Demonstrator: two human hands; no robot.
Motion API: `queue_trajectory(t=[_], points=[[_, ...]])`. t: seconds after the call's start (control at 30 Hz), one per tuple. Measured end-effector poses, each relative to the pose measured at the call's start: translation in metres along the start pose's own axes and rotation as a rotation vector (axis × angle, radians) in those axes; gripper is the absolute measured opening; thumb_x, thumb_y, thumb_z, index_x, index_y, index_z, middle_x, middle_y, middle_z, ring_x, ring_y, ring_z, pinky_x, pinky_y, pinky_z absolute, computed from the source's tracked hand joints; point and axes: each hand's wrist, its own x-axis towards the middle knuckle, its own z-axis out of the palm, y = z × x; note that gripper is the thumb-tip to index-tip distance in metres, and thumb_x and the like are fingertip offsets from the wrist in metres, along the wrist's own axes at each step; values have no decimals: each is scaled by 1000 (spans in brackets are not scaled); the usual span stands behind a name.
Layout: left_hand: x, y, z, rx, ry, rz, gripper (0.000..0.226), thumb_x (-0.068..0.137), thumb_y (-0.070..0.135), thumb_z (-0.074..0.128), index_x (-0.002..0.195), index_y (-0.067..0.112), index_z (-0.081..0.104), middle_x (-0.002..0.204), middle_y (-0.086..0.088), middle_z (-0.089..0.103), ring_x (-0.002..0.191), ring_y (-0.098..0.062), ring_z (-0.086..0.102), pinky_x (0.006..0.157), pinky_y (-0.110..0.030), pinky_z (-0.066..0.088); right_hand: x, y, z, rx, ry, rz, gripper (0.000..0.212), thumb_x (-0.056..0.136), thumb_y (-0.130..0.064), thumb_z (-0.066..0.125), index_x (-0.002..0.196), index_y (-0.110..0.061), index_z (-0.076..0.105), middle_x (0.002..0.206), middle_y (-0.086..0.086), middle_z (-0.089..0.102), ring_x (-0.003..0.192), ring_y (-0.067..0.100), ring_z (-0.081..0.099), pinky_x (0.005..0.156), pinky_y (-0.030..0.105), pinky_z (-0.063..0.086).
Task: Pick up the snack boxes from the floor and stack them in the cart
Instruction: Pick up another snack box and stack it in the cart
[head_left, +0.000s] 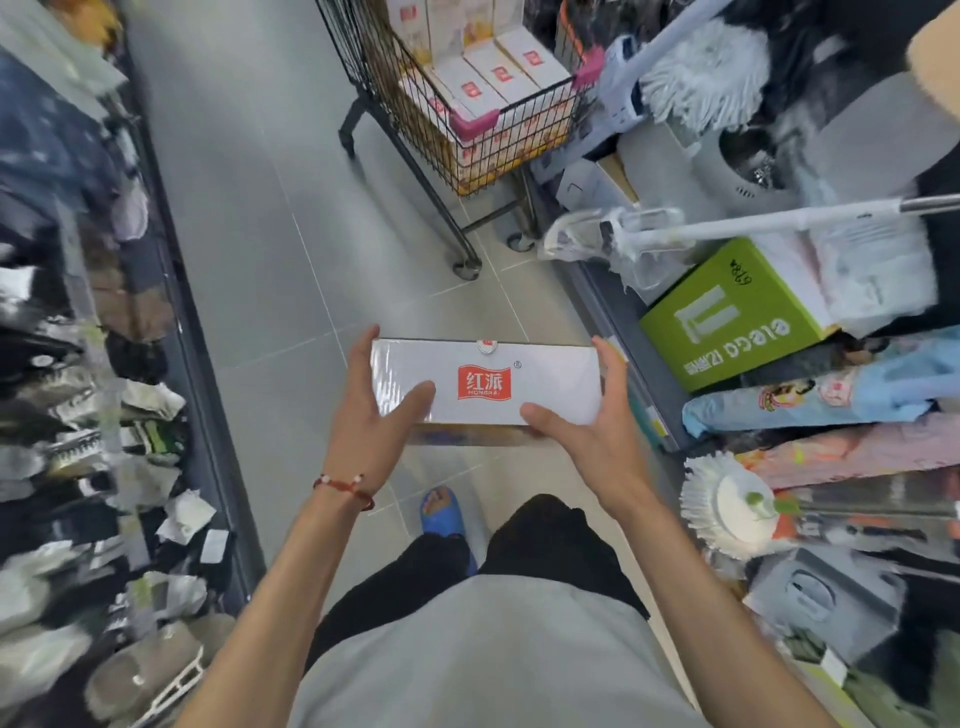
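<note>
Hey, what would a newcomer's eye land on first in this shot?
The white snack box with its red logo, gripped mid-frame between the left hand and the right hand. Beyond it, at top centre, the wire cart holds rows of matching boxes. A bright green carton lies on the right.

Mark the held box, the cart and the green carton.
held box (484, 385): head view, red logo on top face.
cart (474, 123): head view, pink corner of rim.
green carton (727, 317): head view, printed side.

Arms outstretched, left grip (371, 415) and right grip (589, 423) clasping snack box (550, 382) ends; thumbs atop
</note>
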Motion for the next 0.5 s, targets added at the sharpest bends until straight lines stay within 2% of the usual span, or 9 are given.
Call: queue_trajectory(t=[0.1,0.2,0.3,0.37,0.43,0.5], points=[[47,12,-9,16,-22,-5,79,87,36,70,152,36,24,134,10,48,119,-16,53,103,-36,45,40,-18,14,14,15,4,99,80,-16,89,152,-38,24,127,-29,47,115,-13,51,83,6,49],[95,29,-10,15,-27,-15,82,81,44,66,151,38,23,134,8,48,119,-19,54,105,-42,47,88,-35,20,34,28,-2,100,80,-15,89,154,-36,25,127,-31,48,113,-17,51,84,7,49],[147,43,-5,3,-16,-26,79,81,44,67,148,41,25,130,8,53,116,-19,58,103,-43,50,143,-51,22,26,20,-10,100,79,-16,90,153,-38,26,126,-29,51,114,-13,54,90,16,54],[183,53,2,-11,-3,-36,78,83,41,70,146,44,24,127,11,53,115,-17,59,101,-42,51,184,-63,20,16,-2,-24,97,80,-16,89,150,-40,26,126,-27,52,113,-15,53,87,14,55],[218,66,11,-31,4,-34,79,84,38,71,147,41,24,131,7,52,117,-18,58,97,-33,51,225,-74,15,19,-19,-36,98,80,-16,89,153,-36,27,130,-22,54,114,-16,53,85,11,53],[249,81,19,-41,17,-42,82,80,41,69,148,37,24,135,3,49,117,-18,57,95,-29,49,259,-86,9,31,-35,-16,101,80,-17,90,156,-34,26,137,-14,54,120,-8,53,92,18,54]])
